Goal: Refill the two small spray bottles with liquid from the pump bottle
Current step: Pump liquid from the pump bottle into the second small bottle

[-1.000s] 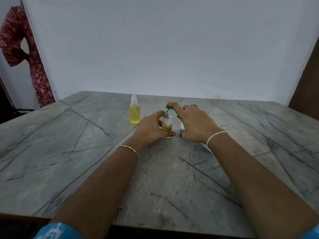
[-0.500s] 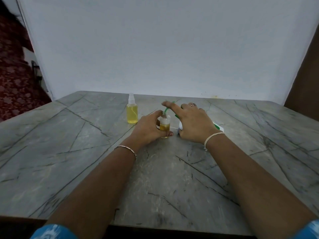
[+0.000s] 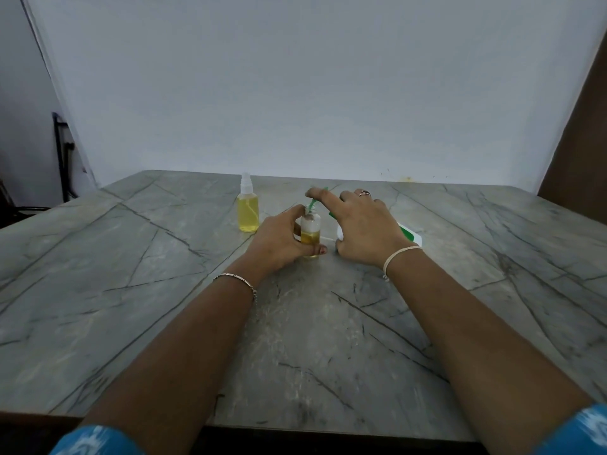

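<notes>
"Head view is all I get from here, so take this as my read. The left hand (image 3: 279, 239) grips the open spray bottle (image 3: 310, 231), with the thumb across its front low down and the fingers behind it, out of my sight. It stands upright on the worktop (image 3: 131, 290), with yellow liquid in its lower part."

"And the pump bottle?"

"Mostly hidden. The right hand (image 3: 364, 224) lies over the pump bottle (image 3: 410, 236). I see only a white and green piece of its body past the wrist, and the green spout (image 3: 317, 201) coming out on the other side. The index finger is stretched straight along the top of the spout and the thumb is tucked under the near side, so I read that hand as holding the bottle. The spout tip sits at the open bottle's mouth. I can't make out whether liquid is running."

"The second small one?"

"The capped spray bottle (image 3: 248, 208) stands upright just left of the left hand, not touching it. It is nearly full of yellow liquid and has a white sprayer on top."

"Anything else?"

"A thin white line lies on the worktop between the open bottle and the right hand, too small for me to name. Blue sleeves (image 3: 95, 438) are cut off at the bottom corners. There's a bracelet (image 3: 235, 279) on the left wrist, a pale band (image 3: 399, 254) on the right wrist and a ring (image 3: 364, 193) on a right finger."
</notes>
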